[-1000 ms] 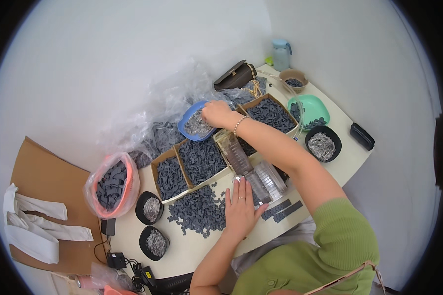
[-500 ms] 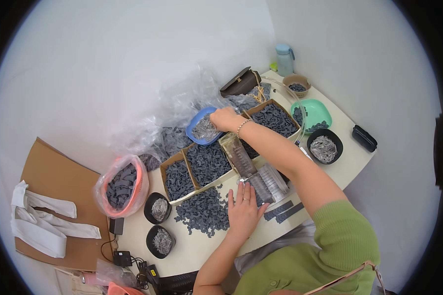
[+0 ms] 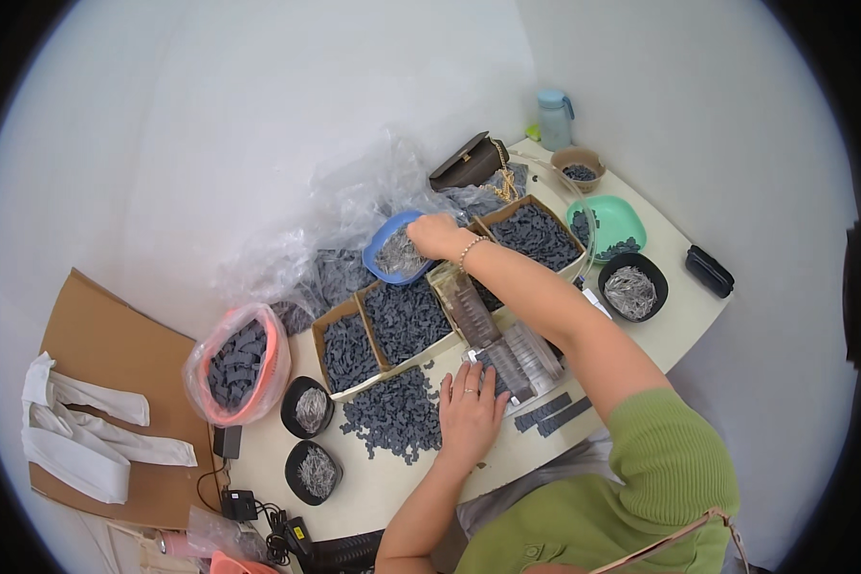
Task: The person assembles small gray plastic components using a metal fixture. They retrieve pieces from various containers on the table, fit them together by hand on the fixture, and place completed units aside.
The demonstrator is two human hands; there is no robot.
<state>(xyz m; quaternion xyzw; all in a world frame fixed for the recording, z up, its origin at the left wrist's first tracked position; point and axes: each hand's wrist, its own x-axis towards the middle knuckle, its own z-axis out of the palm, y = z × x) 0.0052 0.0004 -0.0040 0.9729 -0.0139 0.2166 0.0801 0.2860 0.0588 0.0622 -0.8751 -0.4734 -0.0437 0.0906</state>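
Blue dish (image 3: 383, 233) lies 11 o'clock of the flat, open left hand (image 3: 469, 419), 9 o'clock of the right hand (image 3: 434, 237), whose grip is hidden.

Near the view's centre, toward eleven o'clock, a smooth blue oval plastic bowl (image 3: 381, 235) held thin, shiny silver metal pins (image 3: 398, 256), while the small dark-grey plastic-looking pieces (image 3: 392, 418) at six looked matt. The clear, boxy plastic trays (image 3: 534, 356) at four were glossy, as was the crumpled transparent plastic film (image 3: 354, 184) at eleven. At eight, flat brown matt cardboard (image 3: 115, 344) lay beneath white folded cloth (image 3: 73, 465).
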